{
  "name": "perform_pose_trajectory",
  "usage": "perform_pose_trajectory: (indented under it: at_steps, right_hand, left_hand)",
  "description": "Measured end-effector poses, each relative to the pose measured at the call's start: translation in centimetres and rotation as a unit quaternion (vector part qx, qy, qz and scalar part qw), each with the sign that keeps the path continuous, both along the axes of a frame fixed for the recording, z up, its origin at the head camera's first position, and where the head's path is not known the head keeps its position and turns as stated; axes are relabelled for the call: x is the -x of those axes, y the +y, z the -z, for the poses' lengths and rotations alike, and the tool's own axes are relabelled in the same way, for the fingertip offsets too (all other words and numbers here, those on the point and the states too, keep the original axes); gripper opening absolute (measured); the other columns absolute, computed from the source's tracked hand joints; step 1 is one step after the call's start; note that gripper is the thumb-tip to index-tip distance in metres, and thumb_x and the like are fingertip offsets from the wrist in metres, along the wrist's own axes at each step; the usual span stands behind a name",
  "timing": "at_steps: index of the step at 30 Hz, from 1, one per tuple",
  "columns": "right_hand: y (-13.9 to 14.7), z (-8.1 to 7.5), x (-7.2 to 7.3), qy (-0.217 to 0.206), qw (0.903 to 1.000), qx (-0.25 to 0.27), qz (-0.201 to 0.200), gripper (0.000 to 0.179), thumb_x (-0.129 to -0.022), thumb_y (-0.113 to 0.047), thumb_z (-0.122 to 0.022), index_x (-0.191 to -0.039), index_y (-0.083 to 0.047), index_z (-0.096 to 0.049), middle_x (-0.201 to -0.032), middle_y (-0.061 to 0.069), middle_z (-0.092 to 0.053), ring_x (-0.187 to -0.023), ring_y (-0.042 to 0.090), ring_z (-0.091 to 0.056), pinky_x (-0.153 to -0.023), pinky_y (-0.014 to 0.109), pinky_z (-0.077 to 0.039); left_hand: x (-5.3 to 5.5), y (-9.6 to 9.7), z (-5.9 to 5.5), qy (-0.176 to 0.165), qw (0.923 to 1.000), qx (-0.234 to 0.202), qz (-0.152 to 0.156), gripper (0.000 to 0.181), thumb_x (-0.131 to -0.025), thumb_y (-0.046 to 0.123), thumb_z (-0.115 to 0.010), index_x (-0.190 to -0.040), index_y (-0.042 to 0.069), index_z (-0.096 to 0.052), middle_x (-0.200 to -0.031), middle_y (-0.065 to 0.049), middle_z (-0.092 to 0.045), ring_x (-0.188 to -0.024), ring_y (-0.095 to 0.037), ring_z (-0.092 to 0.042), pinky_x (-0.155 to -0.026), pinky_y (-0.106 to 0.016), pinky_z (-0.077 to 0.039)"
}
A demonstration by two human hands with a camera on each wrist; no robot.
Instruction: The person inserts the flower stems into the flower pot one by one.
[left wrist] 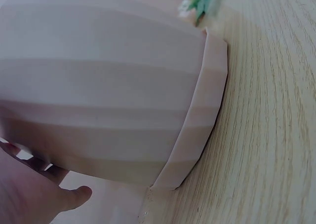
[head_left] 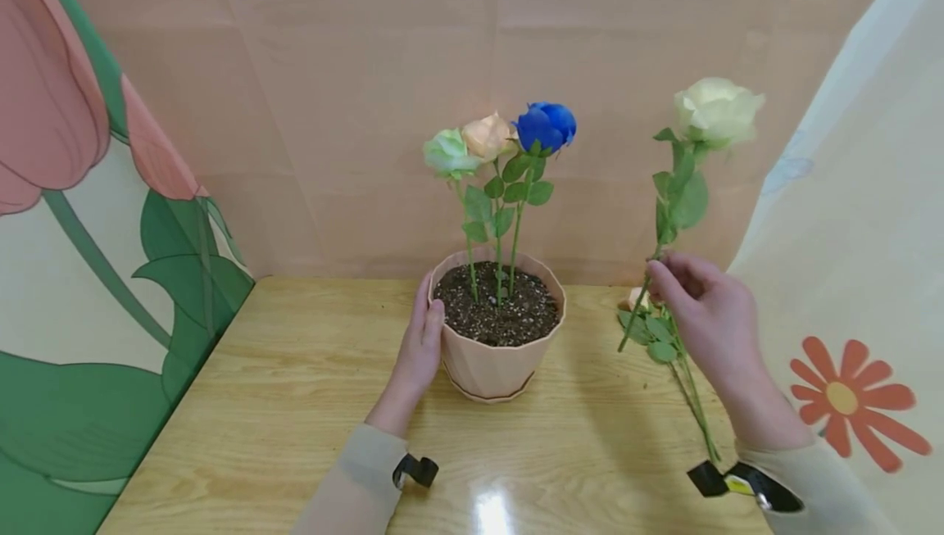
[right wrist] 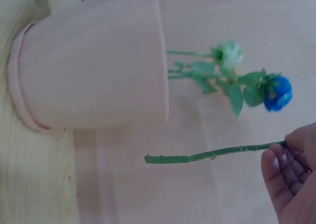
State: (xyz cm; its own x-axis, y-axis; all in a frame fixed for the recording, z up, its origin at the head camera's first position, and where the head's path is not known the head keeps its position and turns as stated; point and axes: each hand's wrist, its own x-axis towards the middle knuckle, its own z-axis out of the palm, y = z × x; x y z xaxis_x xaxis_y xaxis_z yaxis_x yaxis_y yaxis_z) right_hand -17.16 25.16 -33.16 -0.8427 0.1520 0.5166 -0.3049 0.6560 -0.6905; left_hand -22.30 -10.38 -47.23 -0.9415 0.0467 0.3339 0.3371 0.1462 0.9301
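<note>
A pink faceted pot (head_left: 490, 363) full of dark soil (head_left: 497, 326) holds three upright roses: a pale green one (head_left: 448, 152), a peach one (head_left: 488, 137) and a blue one (head_left: 546, 127). My left hand (head_left: 422, 338) rests against the pot's left side with fingers extended near the rim; the left wrist view shows its thumb apart from the pot wall. To the right of the pot, my right hand (head_left: 708, 306) pinches a white rose (head_left: 717, 113) by its green stem between thumb and fingers. The stem's bare cut end (right wrist: 153, 159) points down, raised beside the pot.
More stemmed flowers (head_left: 686, 387) with leaves and a peach bloom lie on the wooden table (head_left: 310, 404) below my right hand. The pot stands on a matching saucer (head_left: 490, 394). A pink cloth backdrop (head_left: 354, 109) hangs behind, with flower-printed panels at both sides.
</note>
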Motion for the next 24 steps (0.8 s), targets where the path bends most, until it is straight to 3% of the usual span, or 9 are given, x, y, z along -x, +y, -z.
perform_pose_trajectory:
  at_steps: [6, 13, 24]
  right_hand:
    - [-1.8, -1.6, 0.2, 0.041, 0.9983, 0.025, -0.033, 0.021, -0.108, -0.018, -0.076, -0.117, 0.000, -0.081, -0.086, -0.003, -0.078, -0.075, 0.002, -0.072, -0.066, 0.012, -0.056]
    - [-4.7, -3.3, 0.5, 0.084, 0.9903, 0.063, -0.091, 0.015, -0.107, -0.008, -0.075, -0.111, 0.005, -0.081, -0.088, -0.002, -0.078, -0.074, 0.008, -0.074, -0.067, 0.016, -0.060]
    - [-9.4, -3.6, 2.0, 0.103, 0.9816, 0.076, -0.142, 0.016, -0.107, -0.010, -0.074, -0.108, 0.005, -0.081, -0.090, 0.015, -0.078, -0.074, 0.010, -0.073, -0.071, 0.019, -0.062]
  left_hand:
    - [0.2, 0.0, 0.0, 0.001, 1.0000, 0.003, 0.002, 0.062, -0.121, 0.043, -0.030, -0.179, 0.028, -0.015, -0.183, -0.008, -0.020, -0.164, -0.038, -0.026, -0.131, -0.064, -0.023]
    - [0.3, 0.0, 0.0, 0.002, 1.0000, 0.006, -0.001, 0.061, -0.121, 0.039, -0.031, -0.179, 0.025, -0.016, -0.182, -0.012, -0.021, -0.163, -0.041, -0.027, -0.130, -0.066, -0.022]
    - [0.2, -0.1, 0.0, 0.004, 0.9999, 0.016, 0.001, 0.060, -0.122, 0.040, -0.030, -0.179, 0.029, -0.014, -0.183, -0.008, -0.018, -0.165, -0.038, -0.023, -0.131, -0.064, -0.021]
